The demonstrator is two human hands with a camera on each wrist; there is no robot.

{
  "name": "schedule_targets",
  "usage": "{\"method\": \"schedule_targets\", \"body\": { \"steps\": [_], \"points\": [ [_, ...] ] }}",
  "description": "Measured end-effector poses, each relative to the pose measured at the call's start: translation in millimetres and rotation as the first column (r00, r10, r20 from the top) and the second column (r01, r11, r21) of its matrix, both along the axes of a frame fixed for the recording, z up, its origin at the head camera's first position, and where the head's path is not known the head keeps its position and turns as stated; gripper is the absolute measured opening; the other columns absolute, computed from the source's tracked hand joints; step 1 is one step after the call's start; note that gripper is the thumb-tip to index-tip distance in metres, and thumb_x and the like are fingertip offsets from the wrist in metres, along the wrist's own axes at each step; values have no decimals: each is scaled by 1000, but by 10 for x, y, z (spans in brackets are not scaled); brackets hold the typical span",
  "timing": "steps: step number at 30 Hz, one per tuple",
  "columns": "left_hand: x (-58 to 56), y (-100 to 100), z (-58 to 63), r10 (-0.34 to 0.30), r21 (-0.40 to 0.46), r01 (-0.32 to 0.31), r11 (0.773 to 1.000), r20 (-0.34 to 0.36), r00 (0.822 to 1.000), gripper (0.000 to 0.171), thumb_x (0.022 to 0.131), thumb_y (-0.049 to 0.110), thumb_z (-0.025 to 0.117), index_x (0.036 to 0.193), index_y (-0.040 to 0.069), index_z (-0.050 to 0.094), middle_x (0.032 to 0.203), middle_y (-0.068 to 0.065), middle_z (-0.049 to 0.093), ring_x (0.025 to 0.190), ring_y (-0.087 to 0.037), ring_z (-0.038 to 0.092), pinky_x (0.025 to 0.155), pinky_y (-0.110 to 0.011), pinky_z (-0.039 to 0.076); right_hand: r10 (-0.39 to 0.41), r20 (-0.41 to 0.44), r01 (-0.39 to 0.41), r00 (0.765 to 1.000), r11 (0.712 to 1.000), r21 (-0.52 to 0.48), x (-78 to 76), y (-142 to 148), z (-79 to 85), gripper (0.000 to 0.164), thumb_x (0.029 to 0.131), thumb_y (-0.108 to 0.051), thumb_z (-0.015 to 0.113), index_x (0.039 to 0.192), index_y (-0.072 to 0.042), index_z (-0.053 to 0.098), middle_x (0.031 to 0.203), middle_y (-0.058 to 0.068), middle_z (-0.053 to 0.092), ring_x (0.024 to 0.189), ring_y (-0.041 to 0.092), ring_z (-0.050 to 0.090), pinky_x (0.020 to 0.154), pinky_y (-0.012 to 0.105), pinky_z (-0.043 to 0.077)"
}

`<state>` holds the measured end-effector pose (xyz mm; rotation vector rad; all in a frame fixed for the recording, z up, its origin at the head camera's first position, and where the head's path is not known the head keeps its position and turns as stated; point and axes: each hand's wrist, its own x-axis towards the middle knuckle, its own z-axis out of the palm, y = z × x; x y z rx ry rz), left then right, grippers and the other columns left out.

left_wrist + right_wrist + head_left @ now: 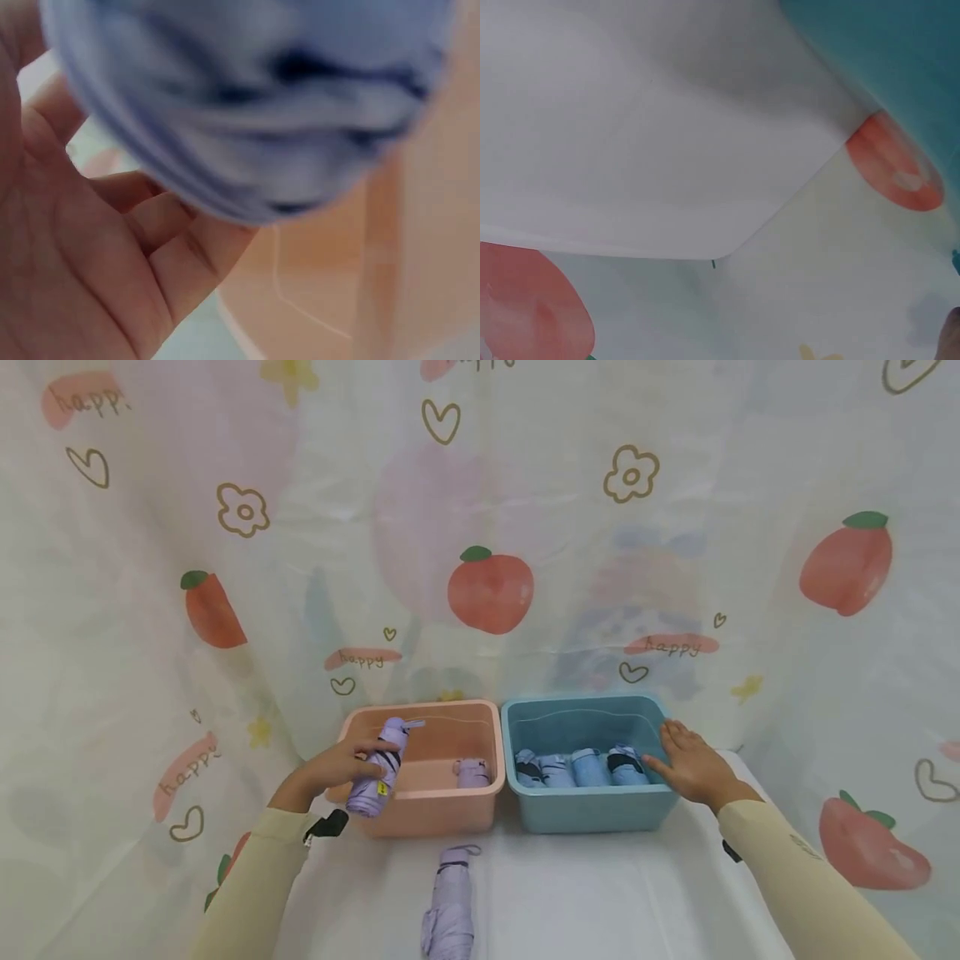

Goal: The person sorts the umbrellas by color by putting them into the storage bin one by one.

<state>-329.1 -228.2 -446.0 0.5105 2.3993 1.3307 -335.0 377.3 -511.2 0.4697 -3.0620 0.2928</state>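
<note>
My left hand (357,763) grips a folded lilac umbrella (377,770) over the left side of the pink bin (431,818). The umbrella is tilted, its capped end and strap pointing up; a yellow tag shows on its side. In the left wrist view the umbrella's rolled fabric (262,127) appears large and blurred against the fingers. One more lilac umbrella (472,773) sits inside the pink bin. My right hand (693,763) rests with straight fingers on the right rim of the blue bin (596,812), which holds several blue folded umbrellas (590,768).
Another lilac umbrella (452,906) lies on the white table (570,893), in front of the bins. Both bins stand side by side against a printed curtain (555,527). The table's corner (720,251) shows in the right wrist view.
</note>
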Motion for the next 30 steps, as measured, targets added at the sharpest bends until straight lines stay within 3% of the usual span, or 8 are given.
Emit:
{"method": "schedule_targets", "body": {
  "steps": [6,13,18,23,24,27,30],
  "points": [
    [-373,113,-105,13,-70,-8,998,65,998,50,87,8,69,136,4,57,116,-17,57,95,-27,59,74,-40,54,-1,-3,1,1000,1000,-6,28,39,-55,90,100,-57,36,146,19,16,153,36,11,142,49,6,112,59,8],
    [-543,201,-200,80,-198,-63,978,79,994,51,82,9,70,132,3,61,108,-16,63,76,-23,63,62,-36,54,-13,7,13,1000,999,-34,64,10,-129,91,99,-58,37,146,18,16,153,35,12,142,48,7,112,58,8],
    [-629,248,-333,-5,-360,20,933,42,999,51,80,10,73,130,7,64,115,-13,59,75,-19,60,59,-34,54,-9,4,9,1000,1000,-28,52,-22,-127,92,99,-59,36,147,17,16,154,34,12,142,48,7,112,58,8],
    [-683,348,-446,-70,-446,92,890,66,995,45,83,12,74,126,16,68,107,-6,61,72,-18,58,60,-36,53,-8,-3,8,1000,1000,-24,35,-35,-98,89,100,-55,39,147,17,17,154,34,12,142,47,7,112,57,8],
    [-697,376,-452,-78,-453,104,885,75,994,44,83,12,74,126,18,68,108,-5,61,73,-18,58,61,-37,53,-9,-4,9,1000,1000,-26,35,-34,-95,88,100,-54,40,147,17,17,154,34,12,142,47,7,112,57,8],
    [-730,472,-448,-76,-413,130,901,146,986,44,84,5,72,126,14,68,114,-10,58,81,-21,56,62,-36,51,-17,-4,17,1000,1000,-25,41,-25,-92,86,100,-51,42,147,17,17,154,34,12,142,47,7,112,58,9],
    [-779,550,-463,-119,-423,171,890,147,982,44,83,1,72,126,8,67,115,-13,59,87,-20,55,64,-30,48,-20,-9,20,1000,999,-27,40,-17,-94,85,101,-50,42,147,17,17,154,34,13,142,47,8,112,58,9]
  ]
}}
